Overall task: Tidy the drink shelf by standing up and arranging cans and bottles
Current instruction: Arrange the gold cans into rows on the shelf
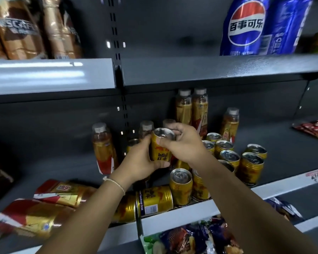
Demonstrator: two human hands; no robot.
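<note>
head view: left hand (140, 160) and right hand (184, 143) both curl fingers round one gold can (161, 145), held upright above the toppled can (154, 200) at the shelf's front lip (180, 215).

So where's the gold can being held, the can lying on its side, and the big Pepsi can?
held gold can (161, 151), head view, label.
lying can (155, 200), head view, side wall.
Pepsi can (246, 26), head view, logo.

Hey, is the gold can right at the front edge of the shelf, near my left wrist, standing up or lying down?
Lying down. The gold can rests on its side, its label text running sideways, while the cans beside it show their tops.
</note>
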